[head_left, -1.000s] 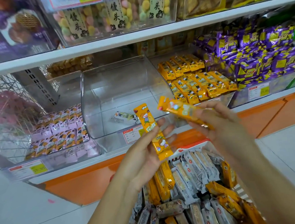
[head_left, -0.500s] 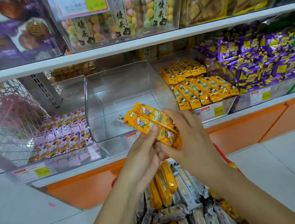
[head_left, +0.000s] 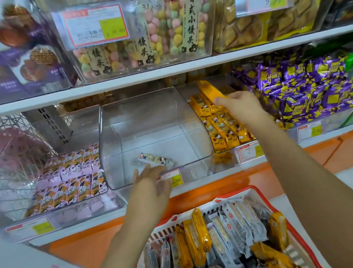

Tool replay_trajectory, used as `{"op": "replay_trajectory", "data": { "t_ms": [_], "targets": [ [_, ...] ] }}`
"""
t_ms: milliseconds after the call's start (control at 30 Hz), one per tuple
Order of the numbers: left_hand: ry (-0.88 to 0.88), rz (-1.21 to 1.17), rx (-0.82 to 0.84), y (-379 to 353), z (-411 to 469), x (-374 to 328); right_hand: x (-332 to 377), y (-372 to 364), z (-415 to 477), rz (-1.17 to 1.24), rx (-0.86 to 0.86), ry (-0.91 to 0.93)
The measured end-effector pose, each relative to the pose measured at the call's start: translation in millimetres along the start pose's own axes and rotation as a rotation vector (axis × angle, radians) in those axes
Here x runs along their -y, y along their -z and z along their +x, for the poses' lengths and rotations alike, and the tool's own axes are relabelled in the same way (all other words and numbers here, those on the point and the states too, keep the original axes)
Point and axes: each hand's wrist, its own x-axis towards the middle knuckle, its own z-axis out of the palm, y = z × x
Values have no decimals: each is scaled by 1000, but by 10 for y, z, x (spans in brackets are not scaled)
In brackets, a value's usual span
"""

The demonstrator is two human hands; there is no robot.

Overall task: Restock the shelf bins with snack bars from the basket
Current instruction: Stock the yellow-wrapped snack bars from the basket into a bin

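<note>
Right hand [head_left: 241, 106] grips yellow bars [head_left: 209, 90] over the yellow bin [head_left: 222, 155], right of the clear bin [head_left: 154, 135]. Left hand [head_left: 150, 187] is empty, fingers relaxed, at the clear bin's front. Basket [head_left: 230, 195] below it is full — restocking mostly outstanding.

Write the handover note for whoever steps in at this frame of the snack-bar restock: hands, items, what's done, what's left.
Right hand: pinches the held orange bars above the orange-bar bin; not released yet.
Left hand: open, holding nothing, at the front of the clear middle bin.
Middle bin: one pale bar inside.
Basket: many orange basket bars and white basket bars remain.
Done: orange-bar bin holds rows of stock.
Left: set down the held bars, then keep emptying the basket; the white ones probably go in the middle bin.
</note>
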Motion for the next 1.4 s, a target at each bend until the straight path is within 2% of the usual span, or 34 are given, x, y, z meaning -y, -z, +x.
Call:
{"op": "replay_trajectory", "data": {
  "t_ms": [100, 333, 667, 767, 833, 900, 1000, 1100, 1167, 1233, 1333, 1400],
  "targets": [
    [-61, 7, 5, -49, 17, 31, 153, -218, 299, 51, 55, -69],
    [-103, 29, 23, -25, 14, 61, 307, -675, 572, -67, 89, -81],
    [-149, 18, -25, -35, 8, 93, 271, -993, 570, -240, -101, -70],
    [-150, 13, -18, -32, -7, 96, 236, -937, 610, -122, -20, -100],
    [-161, 22, -12, -41, 1, 118, 227, -846, 650, 39, 20, -156],
    [-175, 40, -15, -56, 21, 136, 224, -721, 691, 144, -5, -176],
    [-169, 69, -2, -76, 39, 154, 220, -574, 731, 32, -78, -42],
    [-169, 77, 12, -83, 47, 160, 191, -593, 729, -184, -44, 76],
    [-168, 85, 18, -78, 49, 162, 150, -649, 731, -245, -12, 139],
    [-167, 86, 18, -76, 44, 161, 113, -632, 709, -225, 79, 204],
    [-155, 90, 23, -70, 40, 149, 54, -523, 674, -322, 309, 316],
    [-154, 91, 30, -72, 53, 151, -9, -486, 698, -375, 383, 341]
  ]
}}
